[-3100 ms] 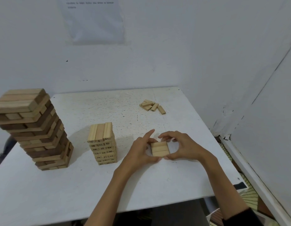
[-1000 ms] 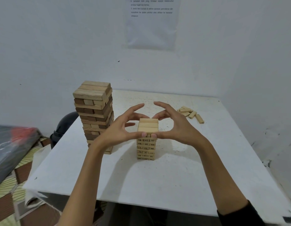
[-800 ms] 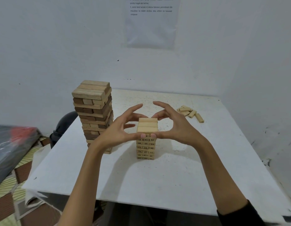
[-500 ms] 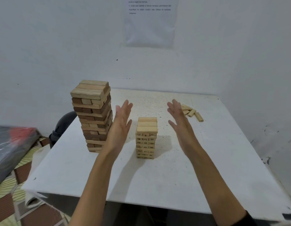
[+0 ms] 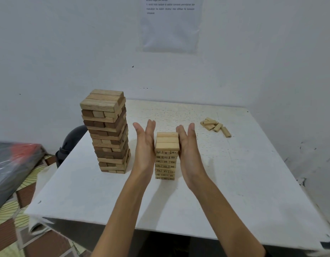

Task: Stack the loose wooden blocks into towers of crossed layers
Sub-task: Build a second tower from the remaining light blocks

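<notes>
Palms squaring the small numbered tower

Each grip is flat and holds nothing: left hand (image 5: 144, 145) and right hand (image 5: 188, 151), fingers straight, flank the small tower (image 5: 167, 156) at the middle of the desk (image 5: 234, 182), seemingly touching its sides. The taller two-tone tower (image 5: 106, 130) near the left edge looks finished; loose blocks (image 5: 215, 126) toward the far right corner remain unstacked.

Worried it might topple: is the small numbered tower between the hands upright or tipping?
Upright. The small tower stands straight on the table, layers aligned, left hand and right hand flat beside it.
</notes>
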### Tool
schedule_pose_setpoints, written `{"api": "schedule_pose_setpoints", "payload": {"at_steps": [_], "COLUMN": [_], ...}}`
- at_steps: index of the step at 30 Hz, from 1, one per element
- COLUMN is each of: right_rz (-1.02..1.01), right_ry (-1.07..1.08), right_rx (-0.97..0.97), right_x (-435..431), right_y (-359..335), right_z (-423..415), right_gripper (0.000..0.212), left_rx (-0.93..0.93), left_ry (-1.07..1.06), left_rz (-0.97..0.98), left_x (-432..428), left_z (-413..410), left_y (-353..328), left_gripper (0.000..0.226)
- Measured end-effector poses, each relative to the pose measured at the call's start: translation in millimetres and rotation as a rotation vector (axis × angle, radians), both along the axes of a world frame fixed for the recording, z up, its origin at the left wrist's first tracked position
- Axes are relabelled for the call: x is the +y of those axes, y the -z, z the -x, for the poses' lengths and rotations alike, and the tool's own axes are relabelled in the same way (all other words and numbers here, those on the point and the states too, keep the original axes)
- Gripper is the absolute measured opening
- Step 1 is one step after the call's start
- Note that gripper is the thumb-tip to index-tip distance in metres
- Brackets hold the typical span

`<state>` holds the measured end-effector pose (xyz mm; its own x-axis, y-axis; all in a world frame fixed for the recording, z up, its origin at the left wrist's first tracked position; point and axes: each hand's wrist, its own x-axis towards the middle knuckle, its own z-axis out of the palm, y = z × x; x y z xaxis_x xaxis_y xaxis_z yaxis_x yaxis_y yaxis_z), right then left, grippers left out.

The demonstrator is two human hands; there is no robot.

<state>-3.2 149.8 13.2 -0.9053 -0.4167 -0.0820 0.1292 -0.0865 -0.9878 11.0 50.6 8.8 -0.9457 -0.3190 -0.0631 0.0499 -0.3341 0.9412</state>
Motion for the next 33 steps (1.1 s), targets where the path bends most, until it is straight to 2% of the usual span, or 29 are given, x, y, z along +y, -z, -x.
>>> {"api": "schedule_pose_setpoints", "payload": {"at_steps": [1, 3, 5, 7, 10, 12, 15, 17, 21, 23, 26, 30, 33], "right_rz": [0.003, 0.004, -0.012, -0.002, 0.002, 0.020, 0.036, 0.009, -0.122, -0.231, -0.393, -0.652, -0.795], "right_ry": [0.004, 0.005, 0.008, 0.012, 0.067, 0.112, 0.218, 0.256, 0.302, 0.343, 0.323, 0.171, 0.057], "right_rx": [-0.003, -0.019, -0.013, 0.000, 0.031, 0.026, 0.071, 0.144, 0.254, 0.292, 0.340, 0.348, 0.364], "right_x": [-0.4, -0.6, -0.9, 0.0, 10.2, 22.2, 45.7, 62.1, 92.3, 105.7, 119.4, 118.8, 113.5], "right_y": [-0.1, 0.6, 0.5, 5.7, 11.3, 6.9, 0.6, -7.7, -21.0, -22.3, -15.7, 11.8, 35.7], "right_z": [-0.3, -1.1, -2.2, 1.7, 14.6, 22.3, 39.7, 50.8, 88.1, 116.6, 158.3, 198.2, 217.5], "right_gripper": [0.038, 0.040, 0.041, 0.041, 0.061, 0.071, 0.054, 0.045, 0.041, 0.041, 0.039, 0.040, 0.047], "left_rx": [0.016, 0.029, 0.012, 0.011, 0.013, 0.081, 0.246, 0.360, 0.425, 0.402, 0.241, -0.026, -0.134], "left_ry": [0.006, 0.028, 0.029, -0.022, -0.121, -0.113, -0.084, -0.044, 0.026, -0.007, -0.018, 0.030, 0.053], "left_rz": [-0.027, -0.070, -0.032, 0.057, 0.241, 0.339, 0.525, 0.602, 0.672, 0.688, 0.688, 0.777, 0.884], "left_x": [0.8, 1.4, 0.4, 0.4, -3.5, -3.7, 12.0, 33.3, 80.8, 97.4, 113.6, 120.3, 119.3], "left_z": [0.1, -1.7, -0.5, -1.1, -1.6, -2.6, -0.3, 8.3, 42.1, 69.5, 117.3, 170.1, 194.0], "left_y": [0.5, -2.0, 0.1, 0.2, -5.4, -15.1, -36.6, -45.0, -40.9, -32.0, -9.3, 33.1, 61.9], "left_gripper": [0.070, 0.068, 0.067, 0.068, 0.066, 0.057, 0.043, 0.042, 0.044, 0.046, 0.052, 0.056, 0.056]}}
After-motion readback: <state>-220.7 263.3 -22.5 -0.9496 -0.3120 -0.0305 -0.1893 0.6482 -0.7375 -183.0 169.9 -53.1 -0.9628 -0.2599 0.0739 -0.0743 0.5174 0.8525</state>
